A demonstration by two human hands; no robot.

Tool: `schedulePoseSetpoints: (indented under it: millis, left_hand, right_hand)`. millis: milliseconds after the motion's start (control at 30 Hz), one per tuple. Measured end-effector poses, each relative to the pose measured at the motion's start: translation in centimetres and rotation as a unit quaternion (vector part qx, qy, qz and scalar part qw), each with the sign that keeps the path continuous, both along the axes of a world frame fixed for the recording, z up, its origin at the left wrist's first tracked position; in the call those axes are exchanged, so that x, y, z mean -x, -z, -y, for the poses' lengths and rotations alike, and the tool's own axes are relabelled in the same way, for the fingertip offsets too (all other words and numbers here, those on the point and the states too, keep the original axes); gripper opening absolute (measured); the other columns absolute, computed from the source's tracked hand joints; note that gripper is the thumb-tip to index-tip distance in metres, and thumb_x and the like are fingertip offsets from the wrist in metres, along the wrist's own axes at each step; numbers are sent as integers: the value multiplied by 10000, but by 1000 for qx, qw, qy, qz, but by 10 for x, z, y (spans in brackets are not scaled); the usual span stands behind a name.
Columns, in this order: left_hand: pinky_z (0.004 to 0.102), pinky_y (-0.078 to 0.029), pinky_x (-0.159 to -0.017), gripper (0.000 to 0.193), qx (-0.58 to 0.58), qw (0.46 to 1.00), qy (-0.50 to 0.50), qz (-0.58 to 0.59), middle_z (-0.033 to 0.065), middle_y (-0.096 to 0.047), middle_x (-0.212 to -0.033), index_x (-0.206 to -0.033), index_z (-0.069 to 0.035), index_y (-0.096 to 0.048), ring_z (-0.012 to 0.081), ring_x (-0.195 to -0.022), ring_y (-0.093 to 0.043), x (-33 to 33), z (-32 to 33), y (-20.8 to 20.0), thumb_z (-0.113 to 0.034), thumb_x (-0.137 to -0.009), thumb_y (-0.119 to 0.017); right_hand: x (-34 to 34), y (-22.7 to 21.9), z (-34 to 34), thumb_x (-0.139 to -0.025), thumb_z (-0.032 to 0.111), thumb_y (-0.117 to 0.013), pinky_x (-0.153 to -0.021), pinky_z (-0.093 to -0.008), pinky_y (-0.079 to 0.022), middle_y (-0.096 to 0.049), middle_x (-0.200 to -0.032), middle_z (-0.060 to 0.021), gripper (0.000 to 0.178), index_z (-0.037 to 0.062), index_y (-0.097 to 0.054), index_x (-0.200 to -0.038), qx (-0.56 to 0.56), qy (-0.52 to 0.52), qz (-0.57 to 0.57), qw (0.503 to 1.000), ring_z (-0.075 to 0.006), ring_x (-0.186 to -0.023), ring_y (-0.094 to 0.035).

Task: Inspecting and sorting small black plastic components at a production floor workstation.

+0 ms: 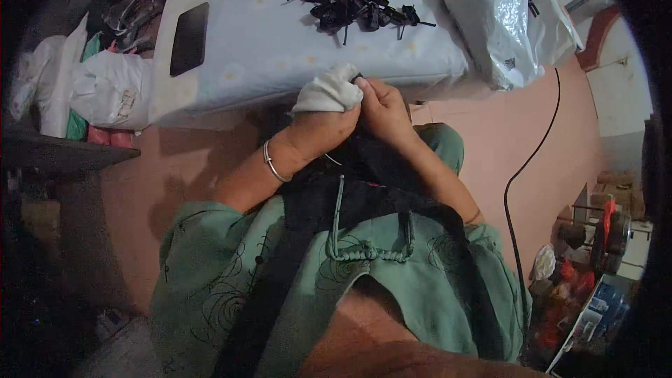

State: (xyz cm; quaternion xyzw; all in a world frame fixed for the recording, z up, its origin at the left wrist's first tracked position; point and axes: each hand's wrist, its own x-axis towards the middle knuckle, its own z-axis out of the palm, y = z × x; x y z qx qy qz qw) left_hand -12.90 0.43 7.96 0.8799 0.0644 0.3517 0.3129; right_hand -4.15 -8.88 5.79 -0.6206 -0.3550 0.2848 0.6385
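My left hand (323,129) is closed around a bunched white cloth (323,94), which puffs up above the fingers just off the table's near edge. Against it, my right hand (385,108) pinches a small black piece (357,78) between thumb and fingers at the cloth's right side. Most of that piece is covered by the fingers, so its kind does not show. Farther off, a heap of small black bundled pieces with thin stick-like ends (346,3) lies on the table (245,77).
A dark flat phone-like slab (190,40) lies at the table's left. A white plastic bag (493,24) slumps over its right corner. Other white bags (112,87) stand at the left. A black cable (521,154) runs down across the pinkish floor on the right, near cluttered shelving.
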Motion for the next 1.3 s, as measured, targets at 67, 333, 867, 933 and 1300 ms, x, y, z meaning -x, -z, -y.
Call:
schedulePoseSetpoints:
  millis: [67,333,867,933,1300]
  left_hand:
    - [384,-450,-632,153,-44,998,-3,-32,179,-557,-779,-844,8,-543,351,-718,-555,5,0,-5,-92,-731,-518]
    - [367,-445,-673,164,224,974,40,-8,180,-554,-816,-883,-9,-540,341,-749,-548,7,-10,11,-108,-755,-509]
    - [356,-449,-642,165,145,989,24,21,134,-552,-823,-860,-15,-525,297,-715,-551,2,-14,18,-100,-729,-579]
    - [335,-436,-665,203,252,967,43,-9,92,-521,-762,-904,-6,-471,220,-725,-528,3,-20,8,-134,-780,-569]
    - [219,-353,-380,190,332,937,108,-13,23,-506,-704,-1022,-47,-452,71,-448,-438,6,-23,5,-55,-833,-435]
  right_hand:
    - [-2,13,-3,-898,229,-455,-623,-213,-408,-578,-756,14,259,8,-585,-861,1,5,-7,1000,-46,-691,-485]
    - [-2,-15,8,-911,253,-415,-624,-261,-397,-532,-729,28,319,-15,-542,-794,40,-90,-120,988,-79,-676,-435]
    - [-8,-7,4,-897,210,-458,-580,-184,-369,-508,-697,58,215,31,-572,-864,46,-58,-52,996,-34,-646,-438]
    - [-14,-8,6,-874,191,-500,-598,-213,-391,-506,-693,37,192,11,-567,-879,-11,-13,44,999,-59,-660,-449]
    - [-19,-26,21,-830,125,-554,-669,-225,-409,-579,-773,-26,149,-18,-588,-858,44,-50,148,987,-75,-730,-499]
